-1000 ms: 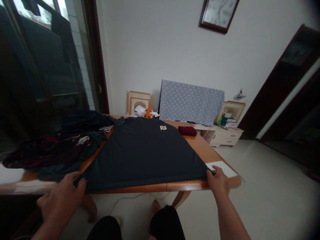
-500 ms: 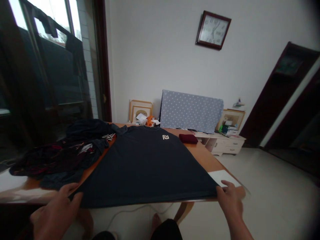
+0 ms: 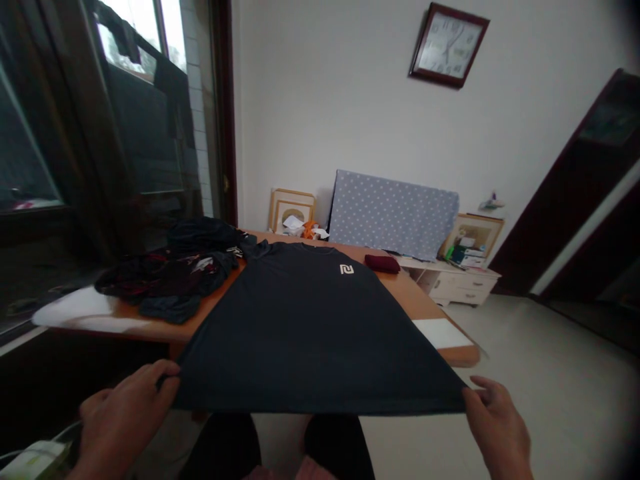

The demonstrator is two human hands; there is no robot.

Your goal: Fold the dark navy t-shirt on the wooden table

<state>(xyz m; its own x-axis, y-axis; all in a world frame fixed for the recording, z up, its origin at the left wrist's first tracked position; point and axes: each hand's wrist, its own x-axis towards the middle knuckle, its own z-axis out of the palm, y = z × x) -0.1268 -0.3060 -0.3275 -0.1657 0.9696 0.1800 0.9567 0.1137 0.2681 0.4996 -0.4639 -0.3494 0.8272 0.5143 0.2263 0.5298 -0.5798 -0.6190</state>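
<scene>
A dark T-shirt [image 3: 310,327] with a small white logo lies spread over the wooden table, its neck at the far side. The hem is stretched taut past the table's front edge, above my knees. My left hand [image 3: 133,407] pinches the left hem corner between thumb and fingers. At the opposite corner, my right hand [image 3: 497,417] grips the hem the same way. One sleeve reaches toward the clothes heaped on the left.
A pile of dark clothes [image 3: 175,273] lies on the table [image 3: 415,300] at left. A folded maroon cloth [image 3: 382,264] and a white sheet [image 3: 441,333] are on the right. Behind stand a low white cabinet [image 3: 463,287] and a dotted cloth cover [image 3: 393,217].
Both hands have drawn the hem toward me, and it now hangs further off the table's front edge. The view has shifted a little to the left.
</scene>
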